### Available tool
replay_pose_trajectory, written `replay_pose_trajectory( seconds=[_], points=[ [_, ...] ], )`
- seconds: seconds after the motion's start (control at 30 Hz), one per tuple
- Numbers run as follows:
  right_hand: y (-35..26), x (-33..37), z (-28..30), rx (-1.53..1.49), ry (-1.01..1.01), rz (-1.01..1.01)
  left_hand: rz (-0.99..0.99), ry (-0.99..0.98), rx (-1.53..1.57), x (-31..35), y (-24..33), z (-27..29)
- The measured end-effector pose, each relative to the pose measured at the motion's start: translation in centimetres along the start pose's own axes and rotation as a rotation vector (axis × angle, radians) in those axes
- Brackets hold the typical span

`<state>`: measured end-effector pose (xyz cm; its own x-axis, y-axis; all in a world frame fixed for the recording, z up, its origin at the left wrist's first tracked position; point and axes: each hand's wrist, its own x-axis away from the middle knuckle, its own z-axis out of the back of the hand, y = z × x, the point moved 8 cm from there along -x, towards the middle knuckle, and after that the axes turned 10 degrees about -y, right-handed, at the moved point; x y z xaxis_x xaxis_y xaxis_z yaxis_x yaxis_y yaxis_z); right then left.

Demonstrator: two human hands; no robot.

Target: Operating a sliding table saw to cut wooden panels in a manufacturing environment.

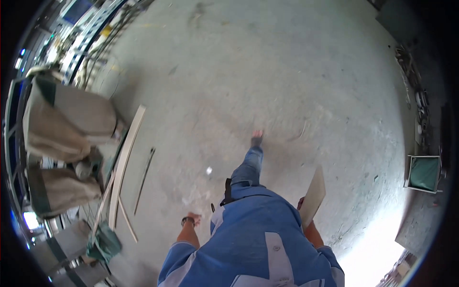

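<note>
My left hand hangs at my side with a dark band at the wrist. Its fingers look loosely spread, and nothing shows in them. On the other side, my right hand grips a flat, pale board held upright beside my hip. The board covers most of that hand; only a few fingers show at its inner edge. One leg in blue jeans is stepping forward on the concrete floor.
On the left, long wooden planks and a thin dark rod lie on the floor. Beside them stand brown cloth-covered bundles and a green sack. A green-topped stand is at the right, with cluttered material along the wall.
</note>
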<state>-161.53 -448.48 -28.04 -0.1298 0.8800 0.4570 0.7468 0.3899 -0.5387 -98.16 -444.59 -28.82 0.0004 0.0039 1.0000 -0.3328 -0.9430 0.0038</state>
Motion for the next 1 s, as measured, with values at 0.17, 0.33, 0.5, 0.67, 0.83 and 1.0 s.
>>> replay_pose_trajectory(
  seconds=[0.17, 0.33, 0.5, 0.67, 0.83, 1.0],
  points=[
    [-6.9, -15.9, -6.1, -0.087, -0.104, -0.104, -0.615, 0.564, -1.329, 3.8, 34.6, 5.1],
    [-19.8, -32.2, -12.1, -0.049, -0.048, 0.070, -1.073, 0.187, -0.247, 15.2, 83.3, 1.3],
    [-37.2, -49.2, -12.3, 0.055, -0.054, 0.144, -1.384, -0.177, 0.044, 21.0, 112.5, -5.4],
    [-50.5, -63.4, -15.6, 0.141, -0.101, 0.135, -0.808, 0.239, -0.535, 9.3, 115.4, -0.4],
    [-63.9, -82.9, -8.3, 0.160, 0.418, -0.160, -0.487, 0.159, -1.531, 1.8, 115.1, -0.2],
    [-76.3, -98.7, -10.5, 0.072, 0.534, -0.141, 0.026, -0.094, -0.745, 2.7, 134.4, 3.5]
  ],
)
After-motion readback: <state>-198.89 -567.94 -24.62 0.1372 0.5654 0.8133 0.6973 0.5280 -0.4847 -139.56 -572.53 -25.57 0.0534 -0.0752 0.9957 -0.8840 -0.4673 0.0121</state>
